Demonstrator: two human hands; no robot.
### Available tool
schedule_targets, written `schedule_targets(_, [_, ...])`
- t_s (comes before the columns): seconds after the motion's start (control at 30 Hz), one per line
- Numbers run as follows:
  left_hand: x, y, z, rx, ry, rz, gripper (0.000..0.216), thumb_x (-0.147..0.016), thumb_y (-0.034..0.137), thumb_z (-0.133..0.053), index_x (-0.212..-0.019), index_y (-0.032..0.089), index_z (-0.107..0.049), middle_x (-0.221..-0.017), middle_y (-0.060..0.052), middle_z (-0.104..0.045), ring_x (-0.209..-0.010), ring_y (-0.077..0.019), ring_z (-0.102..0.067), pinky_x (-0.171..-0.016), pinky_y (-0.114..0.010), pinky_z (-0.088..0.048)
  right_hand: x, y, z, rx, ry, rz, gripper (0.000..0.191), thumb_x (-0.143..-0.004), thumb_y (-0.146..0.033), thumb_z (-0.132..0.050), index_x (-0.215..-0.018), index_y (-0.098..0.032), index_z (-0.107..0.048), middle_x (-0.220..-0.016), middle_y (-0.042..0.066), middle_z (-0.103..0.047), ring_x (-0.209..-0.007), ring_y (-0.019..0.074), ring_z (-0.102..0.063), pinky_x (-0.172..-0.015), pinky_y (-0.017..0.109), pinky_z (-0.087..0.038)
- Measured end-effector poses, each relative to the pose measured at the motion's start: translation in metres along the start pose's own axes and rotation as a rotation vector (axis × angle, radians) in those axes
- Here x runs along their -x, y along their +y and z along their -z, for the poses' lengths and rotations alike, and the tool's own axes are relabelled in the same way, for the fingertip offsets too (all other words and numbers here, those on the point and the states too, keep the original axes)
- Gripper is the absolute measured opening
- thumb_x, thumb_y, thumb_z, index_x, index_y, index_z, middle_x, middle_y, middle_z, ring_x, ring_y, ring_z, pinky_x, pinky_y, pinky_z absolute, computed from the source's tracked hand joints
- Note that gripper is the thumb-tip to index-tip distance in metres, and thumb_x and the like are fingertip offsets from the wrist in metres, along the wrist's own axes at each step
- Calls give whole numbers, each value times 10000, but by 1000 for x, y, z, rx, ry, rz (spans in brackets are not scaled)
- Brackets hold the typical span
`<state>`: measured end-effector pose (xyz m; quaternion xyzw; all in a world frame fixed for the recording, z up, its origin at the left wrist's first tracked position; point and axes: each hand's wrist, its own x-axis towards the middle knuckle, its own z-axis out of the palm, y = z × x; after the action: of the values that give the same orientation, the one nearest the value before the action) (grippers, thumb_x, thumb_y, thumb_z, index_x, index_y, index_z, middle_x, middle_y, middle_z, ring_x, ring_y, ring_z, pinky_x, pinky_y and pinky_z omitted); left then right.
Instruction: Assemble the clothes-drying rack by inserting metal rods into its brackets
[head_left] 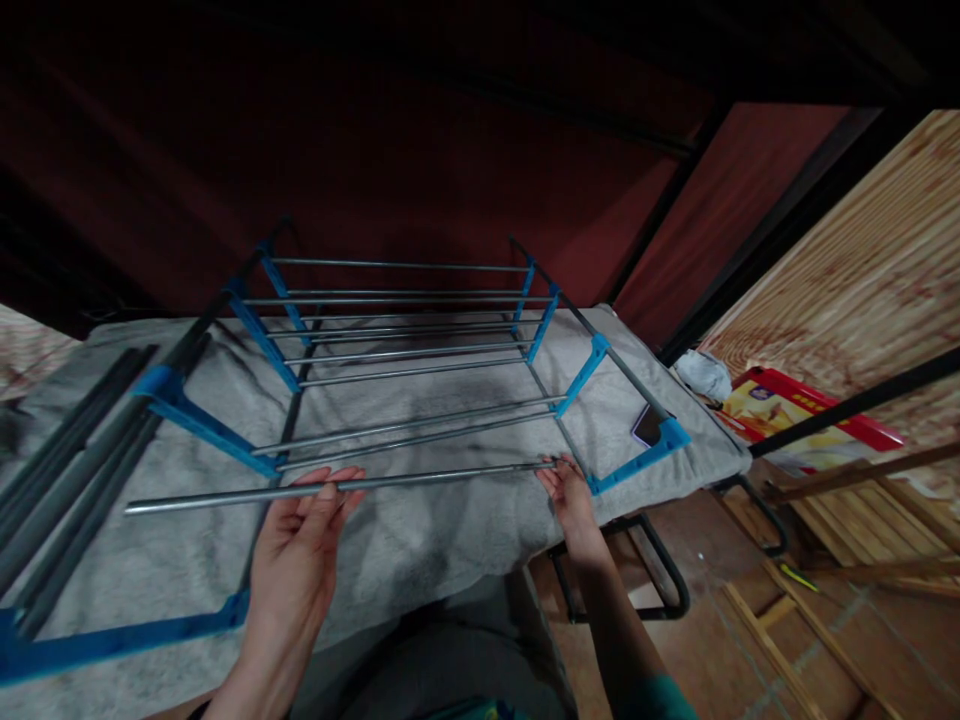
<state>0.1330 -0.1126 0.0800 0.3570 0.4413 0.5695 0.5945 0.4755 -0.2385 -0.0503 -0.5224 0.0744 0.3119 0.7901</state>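
Observation:
A shoe-rack frame of grey metal rods and blue plastic brackets (201, 425) lies on a grey towel (420, 540) spread over a low surface. I hold one loose metal rod (450, 474) level in front of the frame. My left hand (300, 545) cups the rod from below near its left part, fingers curled round it. My right hand (570, 495) pinches the rod's right end, close beside the blue bracket (637, 458) at the frame's right corner.
Several dark tubes (67, 460) lie at the left on the towel. A phone (646, 425) lies by the right bracket. To the right are a red and yellow box (810, 420), wooden slats (862, 500), and a black metal frame (660, 570) on the floor.

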Motion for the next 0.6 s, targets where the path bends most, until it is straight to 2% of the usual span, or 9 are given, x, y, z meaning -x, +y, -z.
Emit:
schedule_targets(0.13, [6,-3,-27,-41,-105,-99,480,-792,523,-1007,-1100,262,-746,-983,-26,-842,-1066,-256,-822,-983,-420,-679,16,19,-7,60,-123,-72,351,-691,-204,-898,-964,-281,-692,-767,-21,-781,-749,227,-795,-774,369,-700])
schedule_targets(0.33, [9,-15,-50,-265,-251,-187,471,-951,598,-823,-1247,249,-711,-1100,-86,-861,-1098,-274,-818,-1008,-446,-654,50,55,-30,188,-373,-249,379,-611,-390,-975,-845,-264,-705,-891,61,-856,-836,266,-795,-793,392,-651])
schedule_targets(0.47, [14,-25,-56,-473,-356,-250,439,-1024,605,-673,-1275,244,-689,-1125,-116,-858,-1143,-304,-812,-1090,-512,-630,75,70,-44,214,-510,-340,489,-617,-421,-1012,-984,-256,-734,-882,71,-836,-854,286,-786,-802,413,-624])
schedule_targets(0.6, [15,-21,-57,-576,-481,-297,325,-1055,558,-579,-1152,263,-676,-1128,-122,-856,-1061,-286,-825,-957,-449,-664,91,71,-53,310,-614,-392,548,-637,-459,-1027,-1063,-250,-753,-878,70,-825,-850,292,-776,-815,439,-606])
